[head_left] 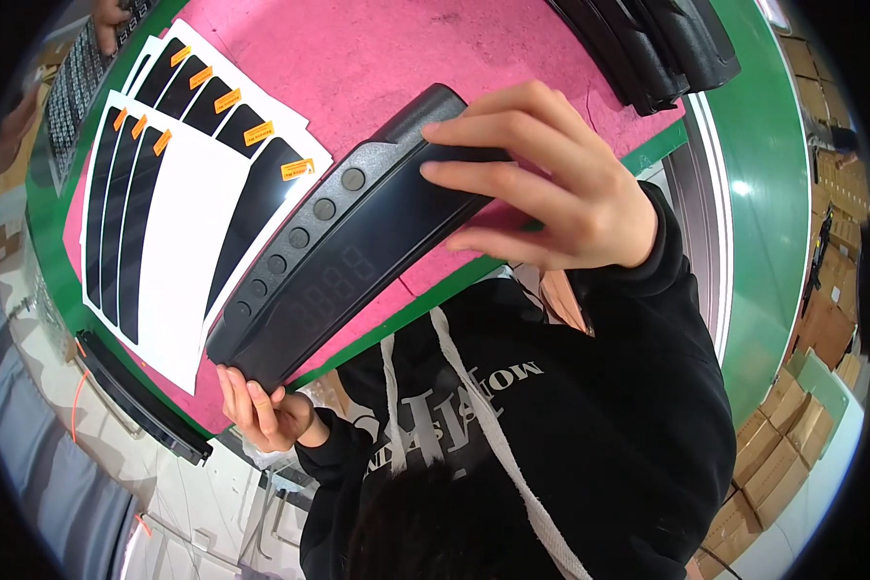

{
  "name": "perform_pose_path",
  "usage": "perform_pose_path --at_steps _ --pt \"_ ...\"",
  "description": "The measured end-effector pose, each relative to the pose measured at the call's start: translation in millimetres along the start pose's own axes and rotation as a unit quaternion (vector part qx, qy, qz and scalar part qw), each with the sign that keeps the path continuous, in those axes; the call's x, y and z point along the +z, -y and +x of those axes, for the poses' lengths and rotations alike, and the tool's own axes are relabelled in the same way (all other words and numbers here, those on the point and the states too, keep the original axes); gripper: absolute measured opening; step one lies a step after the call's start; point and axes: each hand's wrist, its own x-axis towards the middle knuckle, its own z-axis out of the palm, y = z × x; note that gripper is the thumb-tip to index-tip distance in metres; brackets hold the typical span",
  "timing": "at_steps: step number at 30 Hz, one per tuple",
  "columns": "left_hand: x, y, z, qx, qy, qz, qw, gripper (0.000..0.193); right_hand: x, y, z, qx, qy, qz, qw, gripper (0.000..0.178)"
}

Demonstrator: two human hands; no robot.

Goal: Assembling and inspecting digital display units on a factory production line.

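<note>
Between my hands tilts a long, curved black digital clock [333, 266], its dark display facing up and a row of round buttons along the far side. Faint digit segments show in the display. My left hand [261, 411] pinches the lower left end, fingertips at the rim. At the upper right end, my right hand [561, 184] spans the clock, fingertips on the dark face and thumb by the near edge. Beneath and left of the clock lie white sheets [188, 232] bearing curved black film pieces [111, 217] with orange tabs [227, 100].
A pink mat [358, 48] covers the green-edged table. Several black housings [638, 48] lie at the far right. Another long black part [140, 396] is beyond the left edge. Another person's hand [109, 24] appears at the far left, and cardboard boxes [783, 435] stand at right.
</note>
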Motion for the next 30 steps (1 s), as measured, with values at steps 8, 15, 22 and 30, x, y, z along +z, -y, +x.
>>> perform_pose_path --at_steps 8,15,22,30 --pt "-4.1 -2.1 6.5 -0.009 0.012 -0.046 0.999 0.023 -3.4 -10.8 12.1 0.101 -0.017 0.146 0.984 0.023" --pt "-19.4 -26.5 64.3 -0.049 0.146 -0.013 0.988 0.034 -6.6 -5.7 17.1 0.173 -0.002 0.168 0.971 0.023" --pt "34.2 -63.3 110.8 -0.129 0.213 -0.051 0.967 0.067 -1.2 -11.8 14.6 0.179 -0.033 0.201 0.963 0.021" --pt "40.3 -55.7 103.2 -0.102 0.250 0.009 0.963 0.078 0.8 -15.3 13.8 0.172 -0.034 0.203 0.963 0.017"
